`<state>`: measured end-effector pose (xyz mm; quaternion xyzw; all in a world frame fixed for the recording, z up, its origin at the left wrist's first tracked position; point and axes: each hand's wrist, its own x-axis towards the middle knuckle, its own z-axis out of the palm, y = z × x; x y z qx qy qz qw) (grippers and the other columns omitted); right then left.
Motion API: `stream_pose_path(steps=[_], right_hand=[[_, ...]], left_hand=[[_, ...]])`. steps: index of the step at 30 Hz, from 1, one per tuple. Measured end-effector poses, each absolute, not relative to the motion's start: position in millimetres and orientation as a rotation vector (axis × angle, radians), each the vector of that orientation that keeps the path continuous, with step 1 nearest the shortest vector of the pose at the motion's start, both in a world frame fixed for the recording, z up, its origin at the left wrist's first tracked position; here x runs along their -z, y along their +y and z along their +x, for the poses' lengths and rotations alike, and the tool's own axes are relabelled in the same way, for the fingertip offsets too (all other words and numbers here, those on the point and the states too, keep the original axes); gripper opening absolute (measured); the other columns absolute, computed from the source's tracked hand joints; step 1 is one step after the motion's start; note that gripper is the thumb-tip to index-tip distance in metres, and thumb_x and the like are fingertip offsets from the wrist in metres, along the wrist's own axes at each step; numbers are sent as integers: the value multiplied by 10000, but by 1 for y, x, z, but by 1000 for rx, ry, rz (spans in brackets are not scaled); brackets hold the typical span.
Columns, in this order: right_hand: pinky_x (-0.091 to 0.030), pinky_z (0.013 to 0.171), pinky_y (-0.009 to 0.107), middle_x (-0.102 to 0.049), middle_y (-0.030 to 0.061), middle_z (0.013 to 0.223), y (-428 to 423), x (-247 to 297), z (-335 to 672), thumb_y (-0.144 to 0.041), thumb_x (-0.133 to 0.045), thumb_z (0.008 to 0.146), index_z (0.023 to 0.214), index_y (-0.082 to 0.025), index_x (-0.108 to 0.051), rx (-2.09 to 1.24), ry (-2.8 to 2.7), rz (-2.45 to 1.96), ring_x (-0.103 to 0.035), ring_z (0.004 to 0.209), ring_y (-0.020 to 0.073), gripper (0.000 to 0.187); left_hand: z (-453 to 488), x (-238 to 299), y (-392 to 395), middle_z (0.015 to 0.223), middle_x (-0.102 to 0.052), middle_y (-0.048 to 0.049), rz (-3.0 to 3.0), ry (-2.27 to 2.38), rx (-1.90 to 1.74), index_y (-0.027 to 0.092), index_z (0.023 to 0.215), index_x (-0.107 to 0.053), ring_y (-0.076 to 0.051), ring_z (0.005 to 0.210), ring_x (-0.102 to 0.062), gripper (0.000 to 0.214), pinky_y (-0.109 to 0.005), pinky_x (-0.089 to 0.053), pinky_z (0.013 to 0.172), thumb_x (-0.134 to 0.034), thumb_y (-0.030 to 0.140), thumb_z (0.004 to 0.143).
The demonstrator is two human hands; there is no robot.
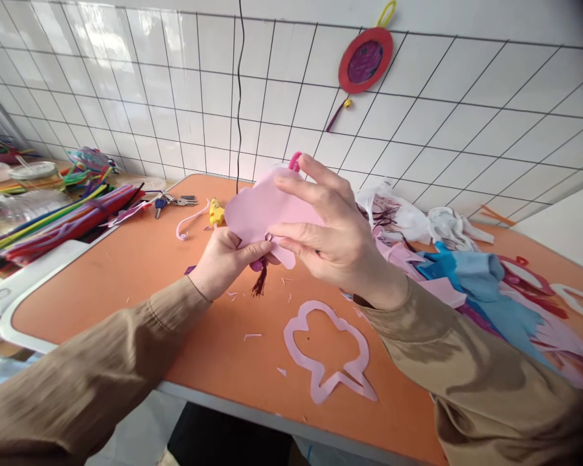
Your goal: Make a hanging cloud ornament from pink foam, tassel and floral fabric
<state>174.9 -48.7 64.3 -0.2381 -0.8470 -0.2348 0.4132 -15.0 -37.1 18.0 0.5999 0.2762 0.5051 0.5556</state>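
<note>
Both my hands hold a pink cloud-shaped paper cutout (260, 210) upright above the orange table (102, 291). My left hand (223, 259) pinches its lower edge, where a small dark red tassel (260, 282) hangs down. My right hand (333, 233) grips the cutout's right side with thumb and fingers, the index finger stretched over the top by a pink loop (295, 160). On the table in front of me lies the pink leftover outline (328, 353) of a cut shape.
Pipe cleaners (53, 223) lie in a bundle at the left, with keys (175, 202) and a small yellow figure (216, 212) behind. Blue, pink and white paper scraps (476, 278) pile up on the right. A red round ornament (365, 59) hangs on the tiled wall.
</note>
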Motion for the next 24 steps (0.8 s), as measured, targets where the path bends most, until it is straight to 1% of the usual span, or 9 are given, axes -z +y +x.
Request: stream_pose_path(steps=[5,11,15,18,19,20,22,23,24], right_hand=[[-417,1170,586,-582,-31,1435,-43,-59,175,-220,-594,952,827,-271,-692,651,-2110,-532,-397,1484,273,167],[-462,1143,556,-637,-2,1365,-48,-65,178,-224,-648,891,690,-258,-591,608,-2068,-612,-470,1427,305,212],[-480,1130,556,-659,30,1326,-52,-73,186,-139,-624,853,630,-249,-485,567,-1948,-676,-512,1395,313,285],[-464,1155,535,-564,47,1475,-46,-78,194,-78,-599,840,737,-255,-558,597,-1907,-711,-462,1446,309,209],[-438,1177,536,-526,63,1517,-43,-79,198,-63,-590,834,850,-258,-617,610,-1913,-725,-422,1476,309,198],[-421,1187,540,-526,86,1517,-40,-79,201,-51,-581,827,987,-256,-651,615,-1914,-749,-418,1479,309,269],[-484,1111,533,-676,120,1317,-35,-79,206,-58,-586,825,1123,-233,-670,592,-1864,-833,-584,1323,308,355],[-550,999,508,-750,106,1115,-35,-78,207,-83,-608,827,1063,-220,-694,564,-1811,-887,-693,1129,295,286],[-590,856,462,-763,71,895,-35,-78,208,-123,-635,836,933,-213,-707,514,-1763,-947,-735,893,259,151]], left_hand=[[-15,-17,-37,638,-745,-83,1465,651,-1143,113,727,-750,-110,503,-601,334,-225,-525,514,-869,424,692],[-15,-17,-37,636,-743,-87,1453,662,-1146,115,713,-747,-112,496,-588,332,-237,-523,509,-878,416,671],[-15,-16,-35,653,-750,-101,1435,715,-1176,107,713,-752,-113,493,-582,308,-240,-512,501,-856,396,694],[-16,-17,-34,655,-751,-115,1409,743,-1225,95,692,-747,-116,496,-587,307,-242,-512,506,-845,386,699],[-16,-17,-34,653,-750,-118,1397,748,-1242,92,679,-743,-117,496,-589,309,-241,-511,506,-846,383,694],[-16,-18,-33,652,-750,-122,1384,748,-1257,90,669,-740,-118,497,-590,311,-241,-510,507,-850,381,687],[-16,-19,-33,661,-754,-126,1360,736,-1279,89,667,-740,-114,499,-590,317,-237,-510,510,-859,382,678],[-16,-19,-33,666,-757,-127,1350,728,-1288,88,675,-742,-110,499,-586,321,-233,-510,511,-860,387,680],[-16,-19,-33,670,-759,-127,1340,723,-1296,89,684,-744,-104,498,-582,324,-227,-509,514,-858,392,686]])
